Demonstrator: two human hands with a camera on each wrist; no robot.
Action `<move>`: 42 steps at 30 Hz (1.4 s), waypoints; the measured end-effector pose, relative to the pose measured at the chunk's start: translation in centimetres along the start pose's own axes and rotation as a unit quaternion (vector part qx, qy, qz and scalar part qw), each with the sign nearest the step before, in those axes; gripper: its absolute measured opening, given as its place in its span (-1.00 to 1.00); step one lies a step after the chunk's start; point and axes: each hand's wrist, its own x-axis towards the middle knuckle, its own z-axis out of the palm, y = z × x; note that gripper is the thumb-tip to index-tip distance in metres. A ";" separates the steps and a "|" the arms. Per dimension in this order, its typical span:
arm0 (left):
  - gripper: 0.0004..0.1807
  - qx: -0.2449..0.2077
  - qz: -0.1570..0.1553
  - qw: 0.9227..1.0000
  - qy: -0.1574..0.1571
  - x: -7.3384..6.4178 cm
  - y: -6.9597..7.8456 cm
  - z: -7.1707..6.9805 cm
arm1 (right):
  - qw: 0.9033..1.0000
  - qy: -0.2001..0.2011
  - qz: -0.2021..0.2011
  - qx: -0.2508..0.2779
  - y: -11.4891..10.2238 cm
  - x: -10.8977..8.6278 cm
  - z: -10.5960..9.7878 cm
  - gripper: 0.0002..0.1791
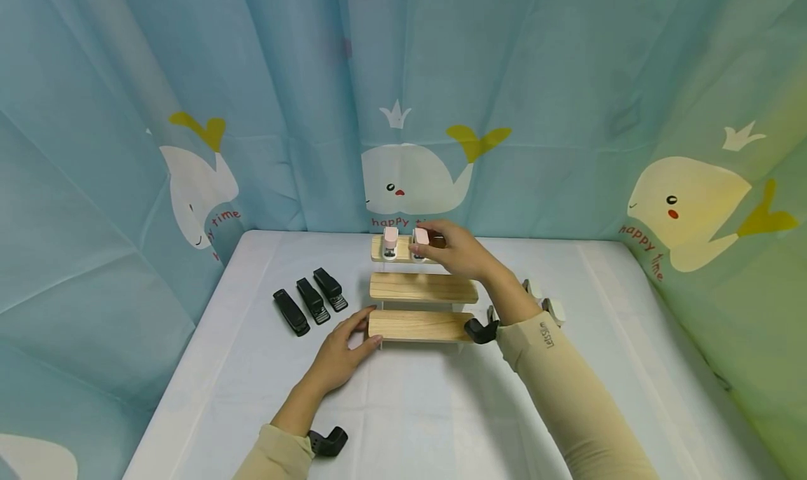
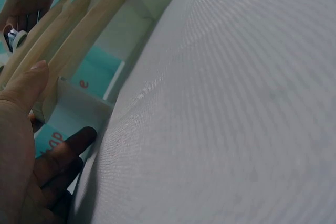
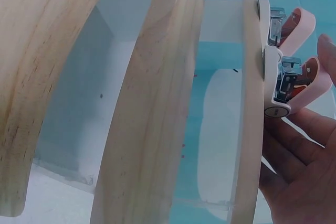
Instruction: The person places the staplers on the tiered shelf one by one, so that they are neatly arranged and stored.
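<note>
A three-step wooden rack [image 1: 424,287] with white side supports stands mid-table. On its top step are two small pink-and-white staplers: one [image 1: 390,240] at the left, upright, and a second stapler [image 3: 270,85] just right of it. My right hand [image 1: 459,250] pinches that second stapler between thumb and fingers, its base against the step. In the right wrist view both pink levers are raised at an angle. My left hand [image 1: 340,354] grips the left end of the lowest step, thumb in front; in the left wrist view its other fingers [image 2: 63,150] extend beside the side support.
Several black staplers [image 1: 313,301] lie in a slanted row left of the rack. White objects [image 1: 554,312], partly hidden by my right forearm, are on the table to the right. A whale-print curtain [image 1: 302,115] hangs behind the white-covered table [image 1: 252,396].
</note>
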 end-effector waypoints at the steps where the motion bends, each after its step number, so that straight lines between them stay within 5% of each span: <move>1: -0.32 0.000 0.000 1.000 0.000 0.0 0.0 0.0 | 1.000 0.001 0.001 0.000 0.0 0.0 0.0 -0.24; 42: -0.27 0.004 -0.003 1.000 -0.005 0.1 -0.1 0.0 | 1.000 -0.005 0.004 0.000 -0.1 -0.3 0.3 -0.14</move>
